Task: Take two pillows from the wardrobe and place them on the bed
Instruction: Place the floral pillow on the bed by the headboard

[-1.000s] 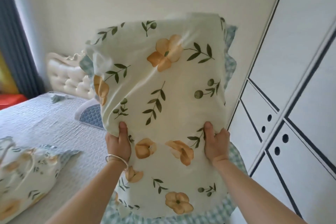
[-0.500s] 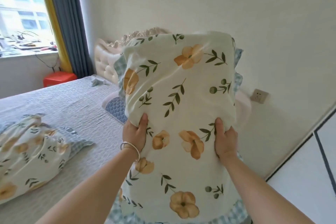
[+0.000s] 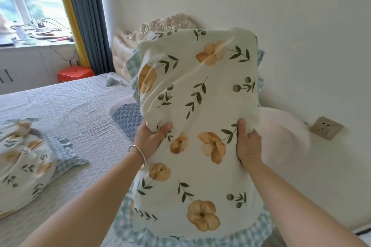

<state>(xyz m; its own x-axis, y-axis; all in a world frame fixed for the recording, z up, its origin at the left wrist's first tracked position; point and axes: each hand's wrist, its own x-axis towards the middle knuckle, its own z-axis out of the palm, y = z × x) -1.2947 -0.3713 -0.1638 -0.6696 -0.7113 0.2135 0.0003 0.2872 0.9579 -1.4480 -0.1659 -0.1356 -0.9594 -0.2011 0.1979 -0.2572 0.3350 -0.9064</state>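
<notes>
Floral cotton pillow (image 3: 198, 106) stands on end, long axis upright | left hand (image 3: 149, 139) and right hand (image 3: 248, 146) pinch its middle, level | bed (image 3: 76, 110) lies left of it, other pillow (image 3: 26, 158) already there

Bright daylight from window (image 3: 30, 2), soft shadows, wide-angle edge distortion

Worn at head height, looking forward and slightly down (wide-angle, only one view) past both forearms, close to the upright cream floral-printed pillow (image 3: 198, 118), toward the grey quilted bed (image 3: 66, 106) and plain white wall (image 3: 281, 6).
</notes>
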